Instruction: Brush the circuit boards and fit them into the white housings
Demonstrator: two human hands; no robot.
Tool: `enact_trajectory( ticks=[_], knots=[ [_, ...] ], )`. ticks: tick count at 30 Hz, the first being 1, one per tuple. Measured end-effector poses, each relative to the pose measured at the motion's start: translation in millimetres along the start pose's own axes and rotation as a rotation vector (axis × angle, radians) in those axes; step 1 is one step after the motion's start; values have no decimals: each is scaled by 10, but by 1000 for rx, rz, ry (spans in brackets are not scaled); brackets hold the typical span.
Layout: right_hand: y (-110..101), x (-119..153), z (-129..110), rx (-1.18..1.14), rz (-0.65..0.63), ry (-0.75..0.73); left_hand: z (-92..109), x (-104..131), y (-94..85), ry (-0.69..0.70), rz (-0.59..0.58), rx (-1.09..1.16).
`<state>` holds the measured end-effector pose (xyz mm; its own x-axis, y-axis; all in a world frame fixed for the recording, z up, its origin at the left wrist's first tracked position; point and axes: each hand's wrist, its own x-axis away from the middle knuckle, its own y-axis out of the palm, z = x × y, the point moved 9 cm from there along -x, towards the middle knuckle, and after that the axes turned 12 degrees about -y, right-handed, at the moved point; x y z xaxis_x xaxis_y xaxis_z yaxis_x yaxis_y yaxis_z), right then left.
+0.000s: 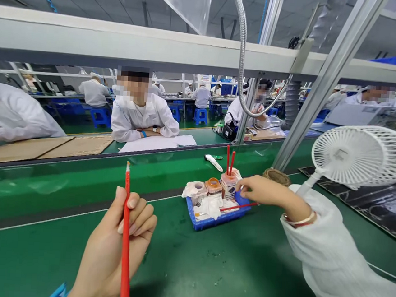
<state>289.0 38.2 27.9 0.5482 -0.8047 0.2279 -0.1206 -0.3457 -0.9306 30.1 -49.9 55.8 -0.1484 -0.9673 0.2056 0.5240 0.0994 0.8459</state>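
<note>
My left hand [118,242] is closed around a red brush [126,243], held upright with its tip at the top. My right hand [261,190] reaches over the right end of a blue tray [197,224], its fingertips at a blue object [241,198] there. Whether the fingers grip it is hard to make out. In the tray are white tissue [210,206], an orange-rimmed jar [213,185], a tissue-wrapped jar [197,190] and a container [228,183] with red sticks standing in it. Another red brush [236,207] lies across the tray, passing under my right hand.
A white fan [340,154] stands at the right beside a black mat [377,202]. A white handheld tool [213,162] lies behind the tray. People in white sit beyond the green belt [64,171]. A metal post [324,85] slants up at the right.
</note>
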Motion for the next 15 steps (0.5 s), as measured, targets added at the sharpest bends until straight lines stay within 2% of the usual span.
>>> enact_trajectory(
  ticks=[1,3,5,8,10,12,15],
  knots=[
    [-59,116,-88,-15,61,-20,-16,-13,7,14,11,-21],
    [-37,294,-373,-75,129,-118,-78,-61,23,44,37,-74],
    [22,395,-808,-218,253,-355,-192,-124,28,62,74,-140],
    [29,480,-1314,-304,544,-648,-438,-206,85,45,66,-313],
    [-95,646,-1533,-291,850,-897,-611,-239,162,2,0,-449],
    [-194,752,-1538,-289,1035,-989,-722,-277,230,-47,-73,-572],
    [-328,806,-1190,-438,1129,-877,-715,-446,319,-99,-171,-840]
  ],
)
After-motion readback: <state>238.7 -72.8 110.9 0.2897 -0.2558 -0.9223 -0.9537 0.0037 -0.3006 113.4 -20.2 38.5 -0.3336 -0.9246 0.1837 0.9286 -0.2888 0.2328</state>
